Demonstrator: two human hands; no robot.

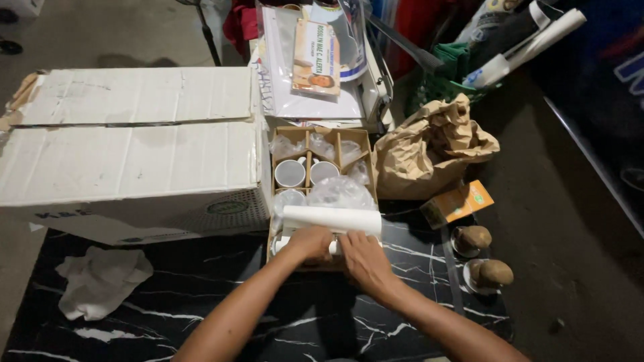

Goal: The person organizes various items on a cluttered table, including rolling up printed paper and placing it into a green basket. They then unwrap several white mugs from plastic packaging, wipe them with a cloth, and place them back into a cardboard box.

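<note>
An open brown cardboard box [366,149] with dividers stands on the black marble-patterned table [201,302]. Its cells hold white mugs [290,173], some wrapped in clear plastic [341,193]. A white roll of paper [332,219] lies across the box's near end. My left hand [310,243] and my right hand [362,261] meet at the near edge of the box, fingers closed on a small white object [333,248] just under the roll. What that object is cannot be made out.
A large white carton [134,147] stands left of the box. A crumpled white cloth [100,280] lies at the near left. To the right are a crumpled brown paper bag [429,149], a small orange box [459,203] and two brown rounded objects [475,236] on small dishes.
</note>
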